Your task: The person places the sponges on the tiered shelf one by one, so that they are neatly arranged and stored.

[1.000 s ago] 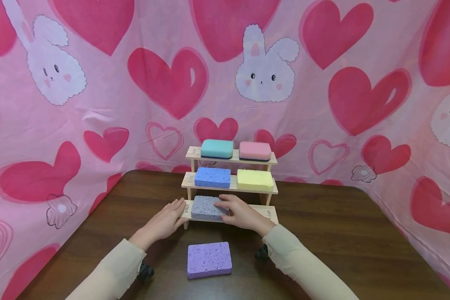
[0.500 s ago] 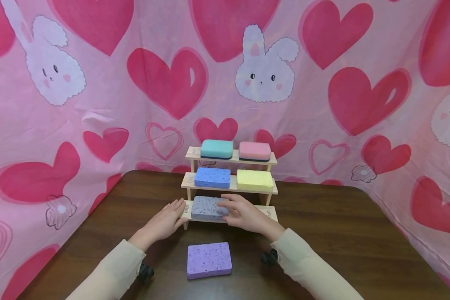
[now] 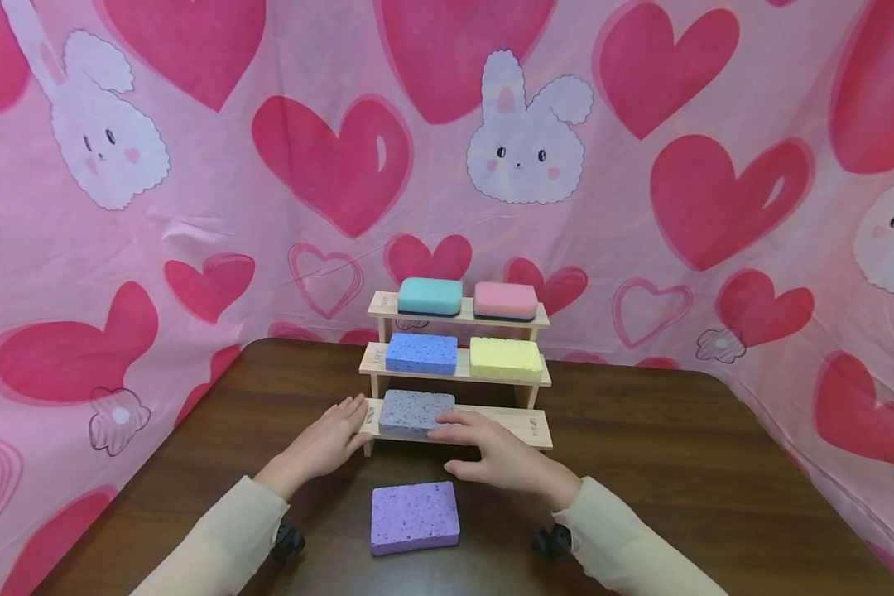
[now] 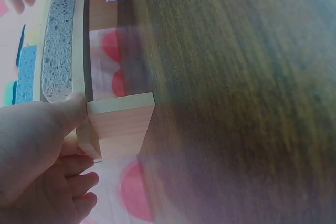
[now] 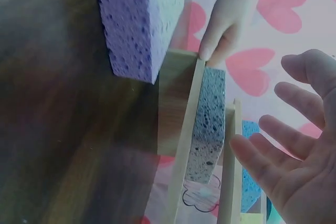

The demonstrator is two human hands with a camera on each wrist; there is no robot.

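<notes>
My left hand [image 3: 326, 440] grips the left end of the lowest step of a wooden three-step display stand [image 3: 502, 424]; in the left wrist view the thumb lies on the step's front and the fingers curl at its end. On that step sits a grey speckled sponge [image 3: 415, 411]. Fingers spread and holding nothing, my right hand [image 3: 502, 454] hovers in front of the step, its fingertips overlapping the sponge's right end in the head view. A purple sponge [image 3: 415, 517] lies flat on the table, in front of the stand and between my forearms.
Blue [image 3: 421, 353] and yellow sponges [image 3: 505, 358] sit on the middle step. The top step bears a teal sponge [image 3: 430, 296] and a pink sponge [image 3: 505, 300], both dark underneath. Behind the brown wooden table [image 3: 678, 463] hangs a pink heart-patterned cloth [image 3: 432, 165].
My right hand has drawn back from the grey sponge, toward me and to the right, and its fingers have spread. The left hand and the sponges stay where they were.
</notes>
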